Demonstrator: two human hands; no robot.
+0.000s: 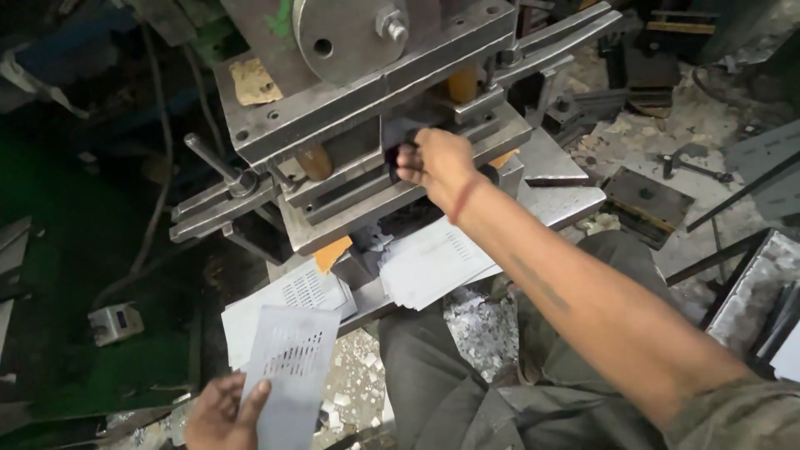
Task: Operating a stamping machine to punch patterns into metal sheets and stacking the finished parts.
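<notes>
Head view, centre frame: right hand (435,162) reaching into the slot of the press (375,108), grip closed narrow on a dark sheet piece (398,133) at the die. Lower left: left hand (223,414) pinching a slotted grey sheet (292,375), long axis upright, well apart from the press, near the sheet stack (433,267).

- A metalworking workshop is showing itself here: a heavy steel punch press (375,108) is filling the view from 10 to 1 o'clock.
- Punched, slotted sheet-metal blanks (433,262) are piling up under it at 6 o'clock.
- Metal scrap chips (479,329) are littering the grimy floor (708,108), and steel die blocks (646,200) are lying at 3 o'clock.
</notes>
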